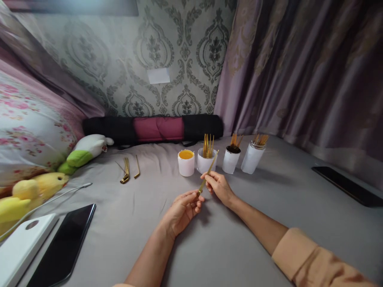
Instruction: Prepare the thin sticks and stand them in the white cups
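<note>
over at the far left of the frame a yellow plush toy (44, 185) lies on the grey sheet (119, 239), with a white slab (32, 241) and a dark glossy device (64, 247) below it. next, left of centre, comes a small bunch of gold pieces (126, 171), with one single piece (137, 167) just beside it. near the middle the left hand (184, 211) grips the lower end of a gold stick (211, 166) — tilted, its thin tip up and to the right — while the right hand (219, 186) pinches it higher up, fingers narrow. behind the hands stands a white cup of yellow stuff (186, 165), then a cup with gold spikes (206, 162), then two more white cups (231, 163) holding orange-brown sticks (261, 139). at the far right lies a black phone-like slab (344, 185).
</note>
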Demonstrator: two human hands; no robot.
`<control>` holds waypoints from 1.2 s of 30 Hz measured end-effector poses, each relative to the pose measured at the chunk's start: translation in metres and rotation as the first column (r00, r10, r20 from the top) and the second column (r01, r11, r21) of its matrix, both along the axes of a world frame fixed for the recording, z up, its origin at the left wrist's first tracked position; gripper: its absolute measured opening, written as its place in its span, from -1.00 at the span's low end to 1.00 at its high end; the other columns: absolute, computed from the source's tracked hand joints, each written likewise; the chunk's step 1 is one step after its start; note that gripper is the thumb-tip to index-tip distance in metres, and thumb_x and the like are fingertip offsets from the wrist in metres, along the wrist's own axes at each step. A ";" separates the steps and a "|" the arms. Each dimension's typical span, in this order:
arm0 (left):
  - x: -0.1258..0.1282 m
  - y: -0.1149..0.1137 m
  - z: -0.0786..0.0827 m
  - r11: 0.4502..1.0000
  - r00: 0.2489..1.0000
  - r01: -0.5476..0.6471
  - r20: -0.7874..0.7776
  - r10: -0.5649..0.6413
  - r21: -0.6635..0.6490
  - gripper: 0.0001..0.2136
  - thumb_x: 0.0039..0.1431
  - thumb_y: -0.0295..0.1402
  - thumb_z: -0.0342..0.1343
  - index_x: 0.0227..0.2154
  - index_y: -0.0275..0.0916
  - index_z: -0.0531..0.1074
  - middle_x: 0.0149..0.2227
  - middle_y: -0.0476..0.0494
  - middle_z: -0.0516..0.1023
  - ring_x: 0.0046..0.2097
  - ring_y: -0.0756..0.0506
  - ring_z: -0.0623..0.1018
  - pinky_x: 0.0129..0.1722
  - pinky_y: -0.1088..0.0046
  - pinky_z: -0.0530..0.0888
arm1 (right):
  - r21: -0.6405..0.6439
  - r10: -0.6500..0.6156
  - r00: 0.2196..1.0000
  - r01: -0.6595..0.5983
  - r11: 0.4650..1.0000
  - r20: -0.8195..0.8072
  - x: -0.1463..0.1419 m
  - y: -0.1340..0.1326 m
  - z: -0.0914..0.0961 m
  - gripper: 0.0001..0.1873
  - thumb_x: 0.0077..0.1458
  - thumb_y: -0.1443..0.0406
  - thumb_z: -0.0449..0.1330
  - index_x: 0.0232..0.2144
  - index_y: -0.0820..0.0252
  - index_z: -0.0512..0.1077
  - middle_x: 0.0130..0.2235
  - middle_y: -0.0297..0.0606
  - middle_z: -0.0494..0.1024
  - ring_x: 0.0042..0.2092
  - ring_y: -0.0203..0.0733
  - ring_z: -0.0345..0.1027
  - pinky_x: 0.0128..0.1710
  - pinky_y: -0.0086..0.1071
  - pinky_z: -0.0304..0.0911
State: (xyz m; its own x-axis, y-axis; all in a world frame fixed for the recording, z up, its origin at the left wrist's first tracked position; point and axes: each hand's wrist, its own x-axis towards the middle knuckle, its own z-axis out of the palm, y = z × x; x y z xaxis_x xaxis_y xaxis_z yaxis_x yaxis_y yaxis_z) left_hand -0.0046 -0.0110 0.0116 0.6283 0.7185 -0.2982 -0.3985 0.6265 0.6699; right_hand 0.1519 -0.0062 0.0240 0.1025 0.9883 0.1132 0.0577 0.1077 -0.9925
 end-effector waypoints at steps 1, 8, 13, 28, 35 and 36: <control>0.000 0.000 0.000 1.000 1.000 0.001 -0.001 -0.001 -0.002 -0.82 0.06 -0.45 0.06 -0.25 -0.38 0.35 -0.39 -0.15 0.44 -0.45 0.09 0.41 -0.43 0.58 0.37 | 0.000 -0.002 1.000 0.002 1.000 0.006 0.000 0.000 0.000 -0.76 -0.01 0.15 0.04 -0.44 0.22 0.33 -0.64 -0.48 0.19 -0.66 -0.44 0.03 -0.69 -0.54 0.02; -0.003 0.001 -0.001 1.000 1.000 -0.002 0.015 0.002 -0.006 -0.84 0.06 -0.46 0.06 -0.27 -0.38 0.35 -0.39 -0.16 0.44 -0.46 0.09 0.41 -0.45 0.59 0.37 | 0.055 -0.051 0.999 0.051 0.997 0.004 0.007 0.007 0.004 -0.68 0.01 0.10 0.03 -0.39 0.23 0.38 -0.60 -0.45 0.24 -0.65 -0.44 0.06 -0.69 -0.53 0.03; -0.004 0.001 -0.001 1.000 0.999 0.002 0.036 -0.002 -0.002 -0.85 0.06 -0.48 0.06 -0.28 -0.39 0.34 -0.39 -0.16 0.43 -0.46 0.09 0.40 -0.46 0.59 0.37 | 0.099 -0.100 0.995 0.101 0.990 -0.014 0.015 0.013 0.013 -0.63 0.02 0.06 0.01 -0.35 0.25 0.39 -0.58 -0.42 0.29 -0.64 -0.45 0.09 -0.70 -0.54 0.04; -0.006 -0.003 0.000 1.000 1.000 -0.001 0.027 0.001 0.006 -0.83 0.04 -0.48 0.08 -0.26 -0.40 0.32 -0.39 -0.17 0.43 -0.45 0.09 0.41 -0.47 0.61 0.37 | 0.175 -0.228 0.973 0.230 0.957 -0.031 0.044 0.023 0.040 -0.65 -0.01 0.07 0.08 -0.41 0.27 0.39 -0.55 -0.37 0.33 -0.66 -0.47 0.12 -0.75 -0.55 0.04; -0.007 -0.005 -0.002 0.999 0.999 -0.028 0.029 0.028 0.017 -0.84 0.04 -0.48 0.09 -0.28 -0.41 0.34 -0.39 -0.18 0.44 -0.45 0.08 0.41 -0.48 0.60 0.37 | 0.144 -0.224 0.974 0.224 0.964 -0.016 0.044 0.015 0.047 -0.67 -0.02 0.08 0.10 -0.45 0.27 0.37 -0.55 -0.36 0.35 -0.66 -0.48 0.12 -0.74 -0.57 0.04; -0.007 -0.006 -0.002 0.999 0.999 -0.032 0.027 0.031 0.020 -0.84 0.04 -0.48 0.09 -0.29 -0.41 0.34 -0.39 -0.18 0.44 -0.45 0.08 0.41 -0.47 0.60 0.38 | 0.137 -0.223 0.975 0.223 0.965 -0.015 0.044 0.014 0.048 -0.68 -0.03 0.09 0.10 -0.45 0.27 0.37 -0.55 -0.36 0.36 -0.66 -0.48 0.13 -0.74 -0.57 0.04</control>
State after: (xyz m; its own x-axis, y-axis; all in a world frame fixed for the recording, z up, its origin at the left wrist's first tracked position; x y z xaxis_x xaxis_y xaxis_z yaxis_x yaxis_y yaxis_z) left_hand -0.0116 -0.0168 0.0096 0.6129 0.7438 -0.2666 -0.4358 0.5997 0.6711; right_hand 0.1962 0.0075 0.0715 0.3189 0.9153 0.2459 0.0959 0.2270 -0.9692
